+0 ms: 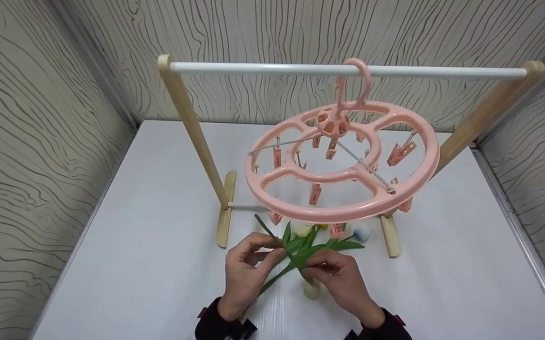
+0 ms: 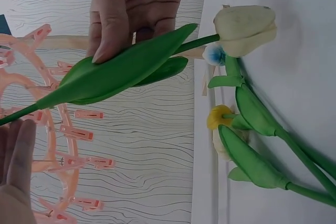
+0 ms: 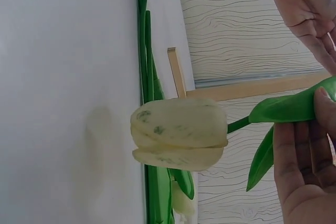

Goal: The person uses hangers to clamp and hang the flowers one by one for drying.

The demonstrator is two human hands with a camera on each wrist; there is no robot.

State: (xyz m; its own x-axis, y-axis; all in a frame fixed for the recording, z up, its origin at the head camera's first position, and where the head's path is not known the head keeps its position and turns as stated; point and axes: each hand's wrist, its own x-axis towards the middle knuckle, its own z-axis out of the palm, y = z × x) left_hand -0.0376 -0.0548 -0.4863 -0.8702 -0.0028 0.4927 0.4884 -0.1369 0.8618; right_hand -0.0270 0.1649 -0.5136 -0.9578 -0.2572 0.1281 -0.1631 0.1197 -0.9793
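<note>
An artificial white tulip (image 3: 178,132) is held between both hands, its bloom toward my body and its stem pointing away. My left hand (image 1: 248,271) pinches the green stem with thumb and fingers. Lower down, my right hand (image 1: 340,281) grips a green leaf (image 2: 121,77) near the bloom, thumb on top. Beneath the hands, several more artificial tulips lie on the white table; a blue-and-white bloom (image 1: 361,233) and a yellow bloom (image 2: 218,116) show among their leaves.
A pink round clip hanger (image 1: 329,215) with dangling clothespins hangs by its hook from the white bar (image 1: 253,69) of a wooden stand, just beyond the hands. The stand's feet (image 1: 223,226) rest on the table (image 1: 159,212). Wood-grain patterned walls enclose the back and sides.
</note>
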